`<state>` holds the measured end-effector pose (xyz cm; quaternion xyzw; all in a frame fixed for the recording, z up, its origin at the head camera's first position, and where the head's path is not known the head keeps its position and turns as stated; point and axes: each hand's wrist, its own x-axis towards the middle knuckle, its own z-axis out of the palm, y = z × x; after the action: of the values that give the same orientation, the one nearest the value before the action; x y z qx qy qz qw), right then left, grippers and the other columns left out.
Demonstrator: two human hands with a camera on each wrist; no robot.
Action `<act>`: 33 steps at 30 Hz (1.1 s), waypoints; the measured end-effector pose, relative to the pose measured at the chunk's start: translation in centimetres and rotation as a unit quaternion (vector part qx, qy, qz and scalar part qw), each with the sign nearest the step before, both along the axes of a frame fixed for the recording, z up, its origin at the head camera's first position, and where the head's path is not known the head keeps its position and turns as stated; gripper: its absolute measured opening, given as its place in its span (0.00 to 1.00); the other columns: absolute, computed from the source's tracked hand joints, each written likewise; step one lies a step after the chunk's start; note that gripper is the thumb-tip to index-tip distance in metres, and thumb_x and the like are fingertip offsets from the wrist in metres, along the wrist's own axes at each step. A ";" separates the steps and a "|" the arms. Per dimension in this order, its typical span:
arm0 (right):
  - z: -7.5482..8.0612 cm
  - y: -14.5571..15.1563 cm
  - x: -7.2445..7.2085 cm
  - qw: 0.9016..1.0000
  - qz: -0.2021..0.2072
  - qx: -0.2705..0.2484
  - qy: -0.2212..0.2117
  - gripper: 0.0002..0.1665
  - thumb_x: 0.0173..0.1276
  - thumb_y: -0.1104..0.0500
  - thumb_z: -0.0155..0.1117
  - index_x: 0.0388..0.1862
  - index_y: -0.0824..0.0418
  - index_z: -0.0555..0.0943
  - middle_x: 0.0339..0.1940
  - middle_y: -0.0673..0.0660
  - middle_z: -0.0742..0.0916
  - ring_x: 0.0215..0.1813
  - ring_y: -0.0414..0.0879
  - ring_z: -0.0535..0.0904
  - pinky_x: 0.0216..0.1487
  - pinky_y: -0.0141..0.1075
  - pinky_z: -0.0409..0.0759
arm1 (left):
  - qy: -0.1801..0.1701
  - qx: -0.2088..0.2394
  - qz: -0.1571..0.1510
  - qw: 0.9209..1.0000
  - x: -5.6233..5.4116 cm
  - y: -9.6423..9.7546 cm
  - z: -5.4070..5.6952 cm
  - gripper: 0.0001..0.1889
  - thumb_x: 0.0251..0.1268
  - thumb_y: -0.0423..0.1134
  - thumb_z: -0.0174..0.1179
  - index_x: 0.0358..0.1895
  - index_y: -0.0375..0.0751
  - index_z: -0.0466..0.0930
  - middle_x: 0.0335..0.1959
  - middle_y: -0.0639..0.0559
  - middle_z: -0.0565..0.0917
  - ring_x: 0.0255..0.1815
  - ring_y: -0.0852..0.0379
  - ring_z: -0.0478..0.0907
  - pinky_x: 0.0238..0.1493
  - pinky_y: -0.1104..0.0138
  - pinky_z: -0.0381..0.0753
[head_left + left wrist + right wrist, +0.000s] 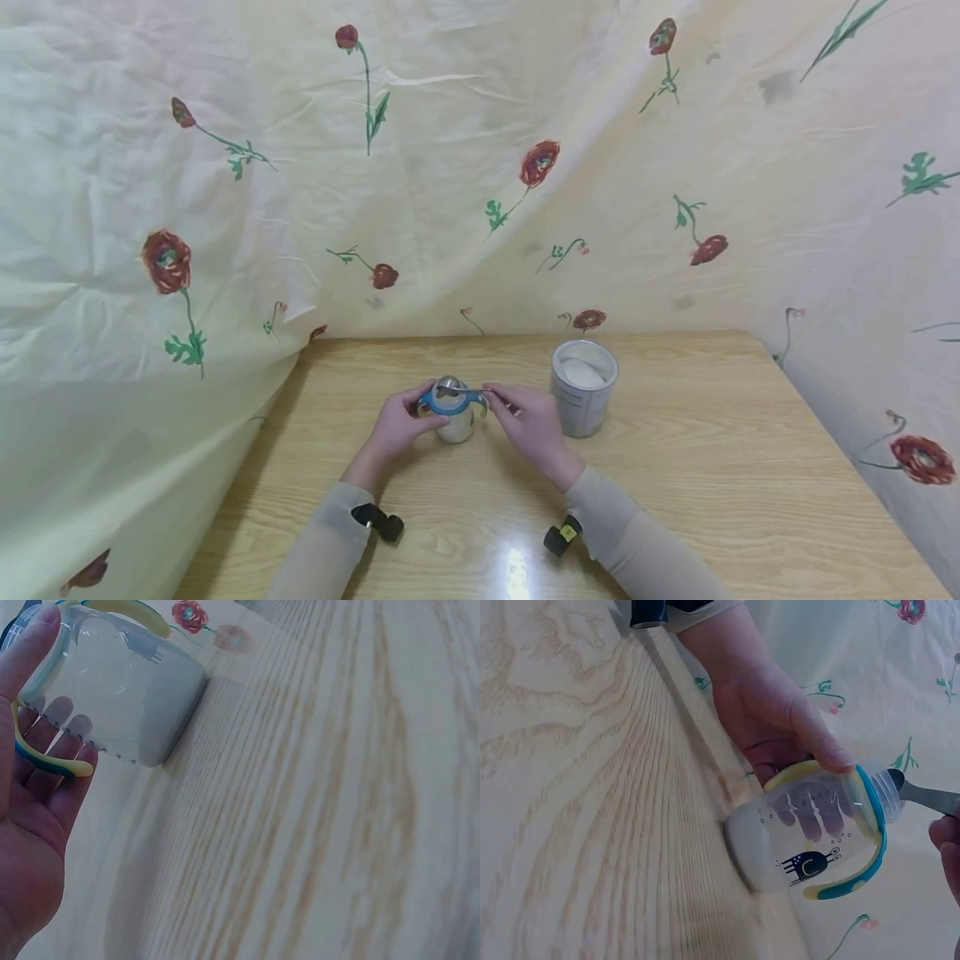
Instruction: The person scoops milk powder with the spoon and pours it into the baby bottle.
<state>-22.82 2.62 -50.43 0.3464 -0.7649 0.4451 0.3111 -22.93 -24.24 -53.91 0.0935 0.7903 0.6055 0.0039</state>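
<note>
Your left hand (pixel 397 422) is gripping the two-handled baby bottle (pixel 454 431), while your right hand (pixel 531 421) is pinching the handle of a metal spoon (pixel 928 797), its bowl lying at the bottle's open mouth. The bottle is standing on the worktop (pixel 720 467), and your right hand is filling the gap between it and the tin of white powder (pixel 581 412). Wood is stretching beyond the tin toward the right edge. Poppy-printed cloth (pixel 442 192) is hanging behind. The left wrist view is cutting off the bottle's top; whether the spoon is touching the rim is staying unclear.
</note>
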 end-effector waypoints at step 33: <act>-0.4 0.2 0.5 1.000 -0.008 0.014 0.017 0.13 0.67 0.71 0.76 0.50 0.64 0.92 0.46 0.59 0.94 0.43 0.49 0.93 0.41 0.33 0.91 | 0.002 0.000 -0.004 1.000 0.1 0.1 -0.1 0.37 0.64 0.43 0.79 0.76 0.46 0.77 0.71 0.51 0.82 0.73 0.47 0.76 0.78 0.47 0.69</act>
<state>-22.34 2.81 -50.81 0.3525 -0.7684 0.4258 0.3223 -22.81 -24.12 -53.99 0.0975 0.7901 0.6052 0.0051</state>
